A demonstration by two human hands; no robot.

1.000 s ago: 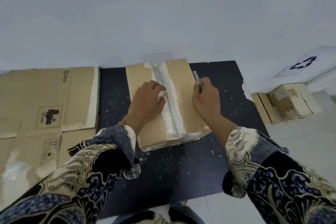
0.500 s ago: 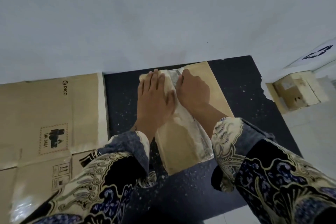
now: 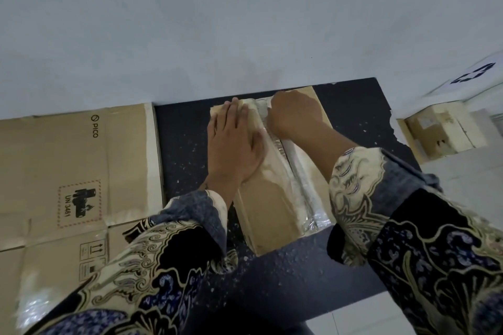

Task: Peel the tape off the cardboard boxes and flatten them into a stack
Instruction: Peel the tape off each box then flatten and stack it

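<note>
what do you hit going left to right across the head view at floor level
flattened cardboard sheet → left hand → tape strip → right hand → small cardboard box

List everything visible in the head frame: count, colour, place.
Small brown cardboard box: 1, tan, centre of the mat, under both hands.
Clear shiny tape strip: 1, silvery-white, along the box's middle seam.
Dark speckled floor mat: 1, black, under the box.
Flattened cardboard sheets with PICO print: count unclear, tan, left of the mat.
Cardboard box by the wall: 1, tan, far right.
White sheet with black recycling symbol: 1, upper right.
Left hand: flat on the box.
Right hand: curled at the tape's far end.
</note>
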